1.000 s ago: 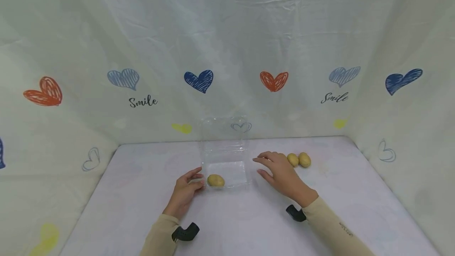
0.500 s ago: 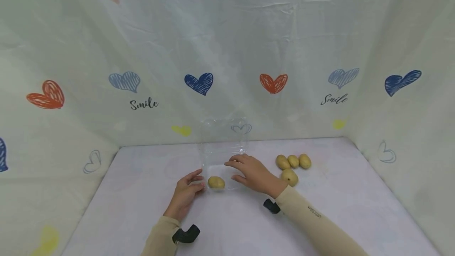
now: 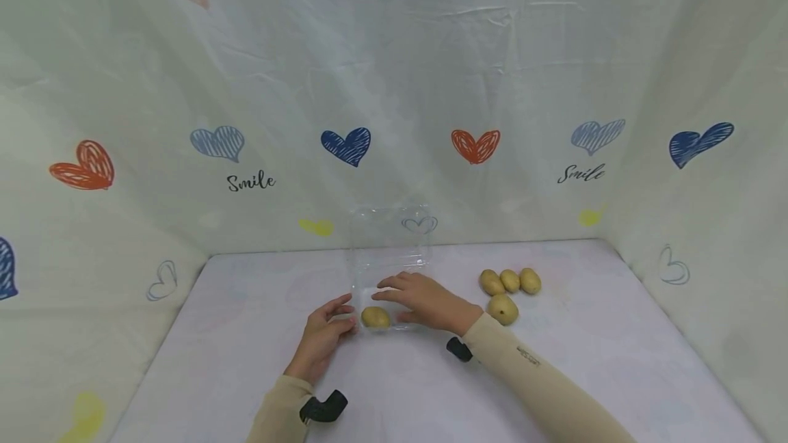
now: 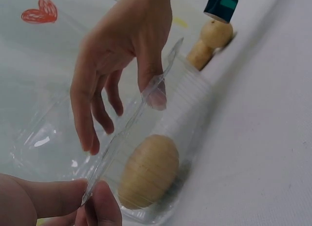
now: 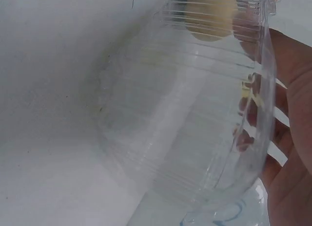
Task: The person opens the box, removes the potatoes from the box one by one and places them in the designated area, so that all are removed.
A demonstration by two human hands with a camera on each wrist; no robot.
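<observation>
A clear plastic clamshell box [image 3: 384,236] stands with its lid raised at the back. One potato [image 3: 375,317] lies inside at the near left corner, seen through the ribbed wall in the left wrist view. My left hand [image 3: 321,337] pinches the box's left rim between thumb and fingers, which the left wrist view [image 4: 58,201] shows up close. My right hand [image 3: 427,301] reaches over the right side into the box, fingers spread and loosely bent, nothing held. In the left wrist view its thumb hangs inside the rim, apart from the potato.
Several loose potatoes [image 3: 503,309] sit together on the white-covered table [image 3: 246,361], right of the box. A pale curtain [image 3: 406,81] printed with hearts hangs behind the table and along both sides. Black wrist mounts [image 3: 324,406] stick out from the sleeves.
My right hand has moved left from near the loose potatoes to over the box, dipping toward the potato inside. More loose potatoes now show. The left hand stays at the rim.
</observation>
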